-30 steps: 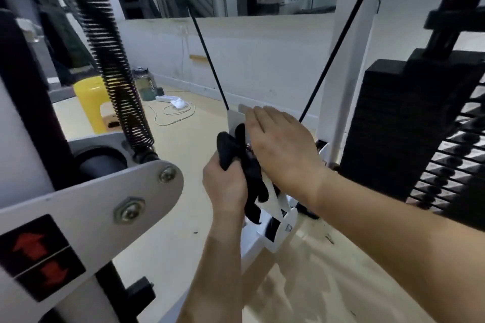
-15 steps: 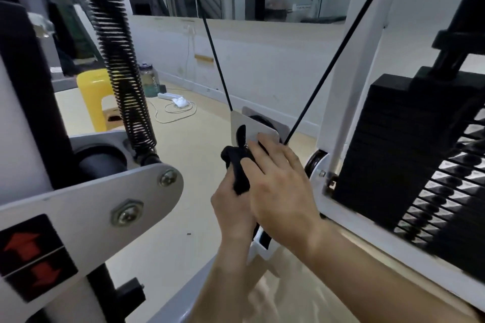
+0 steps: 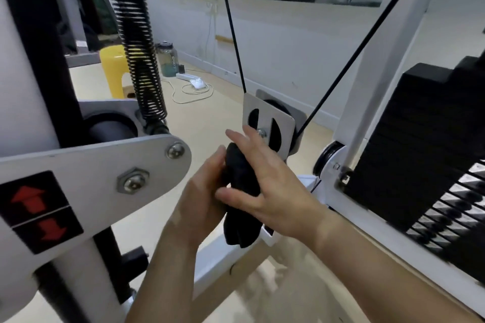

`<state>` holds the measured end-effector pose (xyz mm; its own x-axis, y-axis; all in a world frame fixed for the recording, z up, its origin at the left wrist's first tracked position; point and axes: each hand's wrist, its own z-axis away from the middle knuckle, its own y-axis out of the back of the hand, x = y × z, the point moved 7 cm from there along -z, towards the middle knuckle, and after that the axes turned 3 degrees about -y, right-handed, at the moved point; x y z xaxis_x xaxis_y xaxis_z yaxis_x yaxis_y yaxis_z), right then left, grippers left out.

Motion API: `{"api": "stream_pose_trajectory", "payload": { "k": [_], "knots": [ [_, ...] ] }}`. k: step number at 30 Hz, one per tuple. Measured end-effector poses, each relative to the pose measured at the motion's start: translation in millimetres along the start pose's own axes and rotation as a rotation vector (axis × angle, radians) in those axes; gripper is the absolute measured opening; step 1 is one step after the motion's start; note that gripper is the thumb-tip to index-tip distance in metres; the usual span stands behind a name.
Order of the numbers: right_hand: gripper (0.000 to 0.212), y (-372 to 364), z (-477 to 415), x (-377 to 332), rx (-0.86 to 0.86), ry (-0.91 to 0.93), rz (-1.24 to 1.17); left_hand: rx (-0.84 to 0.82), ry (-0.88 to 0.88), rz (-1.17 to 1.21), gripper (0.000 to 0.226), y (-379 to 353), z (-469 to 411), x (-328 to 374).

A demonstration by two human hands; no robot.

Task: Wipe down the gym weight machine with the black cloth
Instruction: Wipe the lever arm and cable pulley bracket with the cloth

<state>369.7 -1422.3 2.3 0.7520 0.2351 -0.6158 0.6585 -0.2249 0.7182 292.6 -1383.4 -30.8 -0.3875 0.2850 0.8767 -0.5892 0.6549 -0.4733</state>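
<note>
While both hands are on the black cloth [image 3: 242,186], nothing is being wiped. The cloth sits bunched between them, off the metal, just below and on the near side of the pulley plate [image 3: 265,110] of the weight machine [image 3: 380,73].

Left hand [image 3: 202,202]: wrapped round the cloth from the left, gripping it. Right hand [image 3: 273,186]: fingers straight and spread, laid over the cloth's right side, thumb across its front. It's pressing, not a fist. My read: a re-fold or regrip before the next pass.

Key geometry:
- The plate is up and forward of the hands. The right fingertips [image 3: 249,131] are almost at its bolt; can't tell if they touch.
- The cloth's long axis runs roughly vertical, with its tail hanging below the hands in front of the white frame rail [image 3: 223,265].
- The plate also stands near vertical, so an upward stroke lines up.
- The right hand is nearer the plate, but the left has the actual grip.

Clearance:
- Two cables [image 3: 232,29] [image 3: 367,34] leave the top of the plate in a V. The cloth could snag there or in the plate slots.
- The weight stack [image 3: 420,144] is close on the right.
- The grey arm plate [image 3: 105,170] and spring [image 3: 136,47] are on the left.
- Open room is straight ahead and down along the rail.
</note>
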Motion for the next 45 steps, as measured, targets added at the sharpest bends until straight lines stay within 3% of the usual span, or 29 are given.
{"api": "stream_pose_trajectory", "payload": {
  "k": [3, 5, 7, 8, 10, 12, 15, 19, 21, 24, 26, 29, 33, 37, 40, 45],
  "knots": [
    [0.079, 8, 0, 2, 0.193, 0.123, 0.154, 0.193, -0.147, -0.221, 0.044, 5, -14, 17],
    [0.059, 26, 3, -3, 0.387, 0.203, 0.229, 0.386, -0.332, -0.397, 0.029, 13, -22, 33],
    [0.03, 45, 9, -13, 0.59, 0.296, 0.41, 0.551, -0.427, -0.368, 0.013, 30, -33, 38],
    [0.029, 50, 11, -15, 0.656, 0.327, 0.488, 0.568, -0.425, -0.36, 0.017, 35, -43, 37],
    [0.037, 55, 12, -11, 0.701, 0.351, 0.603, 0.373, -0.303, -0.357, 0.029, 25, -70, 29],
    [0.025, 54, 13, 3, 0.708, 0.334, 0.717, 0.172, -0.192, -0.354, 0.036, 9, -93, 23],
    [0.015, 40, 22, 27, 0.629, 0.327, 0.828, 0.138, -0.186, -0.469, 0.049, 12, -111, 34],
    [0.017, 4, 28, 47, 0.371, 0.255, 0.846, 0.108, -0.164, -0.516, 0.068, 12, -113, 38],
    [0.025, 8, 27, 33, 0.416, 0.201, 0.774, 0.127, -0.16, -0.492, 0.07, 11, -109, 33],
    [0.014, 45, 16, -18, 0.694, 0.261, 0.717, 0.147, -0.174, -0.518, 0.056, 14, -108, 27],
    [0.018, 64, -3, -29, 0.799, 0.22, 0.772, 0.148, -0.196, -0.509, 0.054, 12, -107, 29],
    [0.024, 48, -12, -8, 0.737, 0.139, 0.935, 0.169, -0.202, -0.437, 0.067, 9, -101, 31],
    [0.021, 31, 17, 2, 0.539, 0.231, 0.914, 0.184, -0.216, -0.404, 0.058, 11, -99, 29],
    [0.027, 54, 1, -26, 0.62, 0.217, 0.742, 0.203, -0.224, -0.389, 0.043, 16, -102, 23],
    [0.029, 55, -21, -23, 0.701, 0.2, 0.824, 0.227, -0.225, -0.344, 0.064, 12, -102, 23],
    [0.022, 36, 20, 3, 0.524, 0.209, 0.871, 0.241, -0.216, -0.313, 0.081, 6, -100, 20]
  ]
}}
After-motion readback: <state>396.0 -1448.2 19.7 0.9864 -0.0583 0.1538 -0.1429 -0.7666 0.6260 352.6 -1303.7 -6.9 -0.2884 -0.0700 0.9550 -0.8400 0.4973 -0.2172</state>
